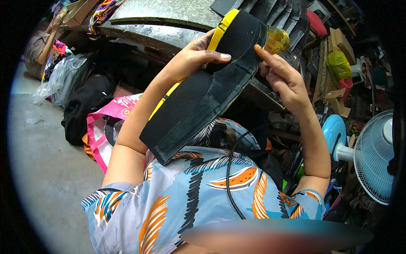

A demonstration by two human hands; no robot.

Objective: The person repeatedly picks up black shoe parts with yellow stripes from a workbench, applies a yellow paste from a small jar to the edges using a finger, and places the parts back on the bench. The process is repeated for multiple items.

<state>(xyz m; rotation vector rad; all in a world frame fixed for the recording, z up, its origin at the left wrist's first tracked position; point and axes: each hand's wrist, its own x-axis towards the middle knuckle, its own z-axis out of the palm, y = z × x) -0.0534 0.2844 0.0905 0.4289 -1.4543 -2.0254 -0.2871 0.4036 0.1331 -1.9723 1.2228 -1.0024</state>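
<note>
My left hand (198, 56) grips a long black strip (192, 108) with a yellow edge, its thumb lying on the black face and the other fingers hidden behind. The strip runs slantwise from the bench down towards my chest. A darker, smoother band follows its right-hand side. My right hand (284, 75) is at the strip's upper right edge, index finger stretched out and the rest curled. That fingertip is stained orange-brown and meets or nearly meets the edge; I cannot tell which. Nothing shows in this hand. Just behind it stands a yellowish see-through container (278, 39).
Beyond my hands is a worn workbench (156, 12) with several dark pieces (284, 17) on it. A fan (374, 156) and a blue round stool seat (333, 131) stand at right. Bags and a pink-edged sack (99, 116) lie at left. Another person's arm (48, 46) shows far left.
</note>
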